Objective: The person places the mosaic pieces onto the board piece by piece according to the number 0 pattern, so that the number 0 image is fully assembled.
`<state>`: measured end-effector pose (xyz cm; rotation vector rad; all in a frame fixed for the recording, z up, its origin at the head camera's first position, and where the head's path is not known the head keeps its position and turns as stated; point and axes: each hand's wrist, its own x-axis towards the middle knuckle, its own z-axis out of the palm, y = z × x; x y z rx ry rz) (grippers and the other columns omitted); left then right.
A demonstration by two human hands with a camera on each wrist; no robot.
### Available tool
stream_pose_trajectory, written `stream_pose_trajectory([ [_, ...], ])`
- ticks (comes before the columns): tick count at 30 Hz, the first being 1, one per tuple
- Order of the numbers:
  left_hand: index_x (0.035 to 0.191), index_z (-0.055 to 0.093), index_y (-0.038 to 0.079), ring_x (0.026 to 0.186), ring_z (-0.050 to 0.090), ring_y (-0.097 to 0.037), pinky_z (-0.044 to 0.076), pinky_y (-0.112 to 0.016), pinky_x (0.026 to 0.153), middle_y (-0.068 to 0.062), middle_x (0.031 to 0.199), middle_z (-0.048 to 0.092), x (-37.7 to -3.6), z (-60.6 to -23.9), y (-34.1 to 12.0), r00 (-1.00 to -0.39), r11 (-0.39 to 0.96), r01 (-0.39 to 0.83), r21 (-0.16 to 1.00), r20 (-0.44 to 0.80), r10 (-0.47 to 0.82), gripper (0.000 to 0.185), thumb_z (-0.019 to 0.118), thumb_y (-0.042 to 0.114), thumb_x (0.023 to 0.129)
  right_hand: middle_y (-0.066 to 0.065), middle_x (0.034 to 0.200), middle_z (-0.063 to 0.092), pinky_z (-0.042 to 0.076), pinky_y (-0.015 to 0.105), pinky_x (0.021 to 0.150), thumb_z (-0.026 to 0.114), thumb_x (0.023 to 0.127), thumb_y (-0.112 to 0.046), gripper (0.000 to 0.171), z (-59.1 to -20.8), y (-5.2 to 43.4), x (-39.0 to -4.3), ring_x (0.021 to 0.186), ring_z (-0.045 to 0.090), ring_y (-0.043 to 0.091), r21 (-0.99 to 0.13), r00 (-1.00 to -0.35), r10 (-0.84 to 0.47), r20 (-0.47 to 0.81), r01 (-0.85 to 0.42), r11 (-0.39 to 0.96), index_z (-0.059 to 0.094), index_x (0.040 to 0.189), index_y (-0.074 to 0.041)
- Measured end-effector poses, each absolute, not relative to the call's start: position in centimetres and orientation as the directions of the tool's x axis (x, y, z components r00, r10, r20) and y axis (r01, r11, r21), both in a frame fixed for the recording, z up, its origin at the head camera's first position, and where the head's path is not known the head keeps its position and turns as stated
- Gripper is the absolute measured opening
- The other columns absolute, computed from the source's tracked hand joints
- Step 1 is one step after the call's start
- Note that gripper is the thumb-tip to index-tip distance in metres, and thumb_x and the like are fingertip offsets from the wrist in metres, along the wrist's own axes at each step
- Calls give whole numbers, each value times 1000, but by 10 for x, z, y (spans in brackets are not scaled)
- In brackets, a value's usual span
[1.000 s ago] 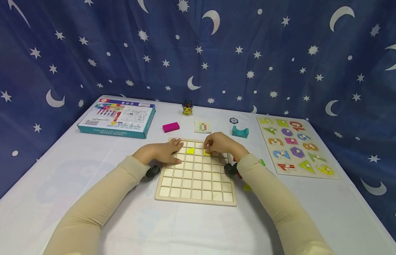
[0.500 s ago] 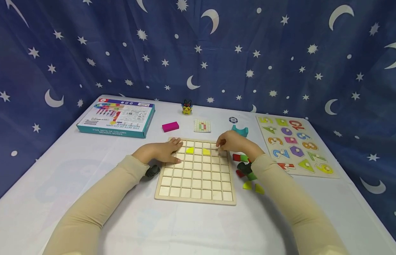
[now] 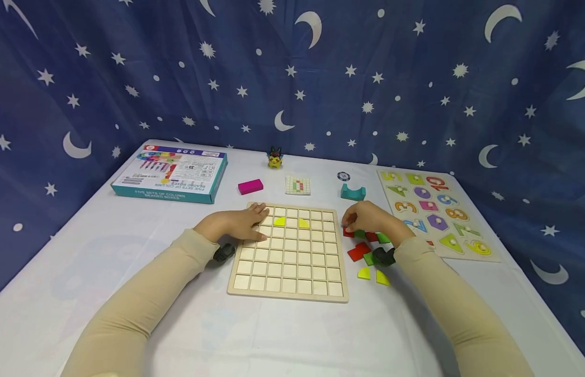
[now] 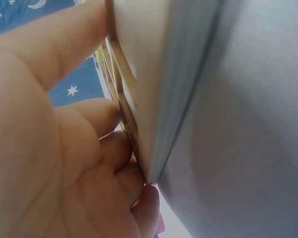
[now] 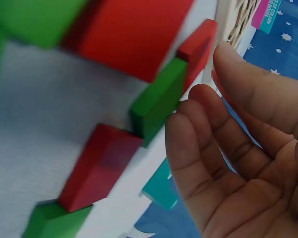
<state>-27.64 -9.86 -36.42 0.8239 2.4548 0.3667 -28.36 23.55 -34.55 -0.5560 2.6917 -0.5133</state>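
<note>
My left hand [image 3: 242, 224] rests flat on the left edge of a wooden grid board [image 3: 288, 298]. In the left wrist view its fingertips touch the rim of the board [image 4: 161, 99]. Two yellow quarter-round tiles [image 3: 279, 222] sit in cells of the upper rows. Right of the board, my right hand [image 3: 367, 216] is over a row of red and green tiles. In the right wrist view its loosely bent fingers are beside a red tile [image 5: 198, 47] and a green tile [image 5: 161, 99], with nothing seen between them. Closer to me lie a larger red piece [image 3: 358, 252] and two yellow tiles [image 3: 382, 277].
A small pattern card [image 3: 298, 185], a magenta block [image 3: 250, 187], a yellow figurine [image 3: 275, 158], a teal block [image 3: 353, 192] and a round chip [image 3: 343, 176] lie behind the board. A flat box [image 3: 169, 173] is back left; a number puzzle [image 3: 433, 214] is at right.
My right hand has moved from the yellow tile on the board rightward to the loose tiles. That yellow tile stays in its cell. The left hand has kept its place.
</note>
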Motion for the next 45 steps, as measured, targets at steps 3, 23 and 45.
stream_pose_trajectory([
  [3, 147, 8, 0, 140, -10, -36, 2, -51, 113, -18, 154, -5, -276, -363, -99, -677, 774, 487, 406, -384, 628, 80, 51, 40, 93, 5, 89, 68, 51, 32, 76, 70, 79, -6, 17, -349, 238, -283, 80, 58, 16, -404, -870, -415, -266, -290, 868, 69, 96, -5],
  [23, 147, 8, 1, 141, -10, -34, 3, -50, 114, -17, 154, -5, -277, -364, -98, -677, 779, 485, 398, -393, 623, 80, 51, 40, 92, 4, 78, 63, 47, 27, 67, 67, 81, -2, 5, -338, 229, -287, 72, 54, 16, -411, -875, -444, -196, -338, 847, 68, 85, -6],
  [45, 147, 8, 1, 141, -9, -34, 3, -50, 114, -17, 154, -4, -277, -364, -99, -684, 784, 482, 391, -392, 615, 81, 50, 42, 92, 4, 86, 67, 49, 27, 73, 64, 85, -4, 10, -337, 127, -311, 78, 57, 15, -438, -788, -585, -191, -465, 769, 70, 92, -7],
])
